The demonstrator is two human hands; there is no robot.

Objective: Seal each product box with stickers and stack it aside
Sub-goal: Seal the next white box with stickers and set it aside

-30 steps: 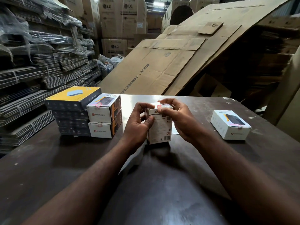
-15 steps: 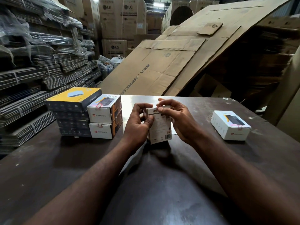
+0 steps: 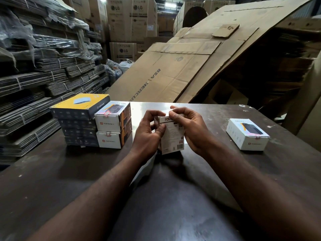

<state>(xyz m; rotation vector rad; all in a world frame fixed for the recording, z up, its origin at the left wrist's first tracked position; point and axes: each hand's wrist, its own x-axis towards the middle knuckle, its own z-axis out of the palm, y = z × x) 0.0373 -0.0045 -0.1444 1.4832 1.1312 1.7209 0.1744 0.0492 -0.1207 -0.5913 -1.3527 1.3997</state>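
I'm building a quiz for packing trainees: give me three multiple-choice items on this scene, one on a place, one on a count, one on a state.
1. Where does the lone white box lie?
A. right of the hands
B. on the yellow-topped box
C. in the left hand

2. How many white boxes are in the stack left of the hands?
A. one
B. two
C. four

3. How is the held box standing?
A. flat
B. upright on end
C. crushed

Answers: 1 A, it sits alone at the table's right. 2 B, one on another. 3 B, left hand and right hand hold it end-down.
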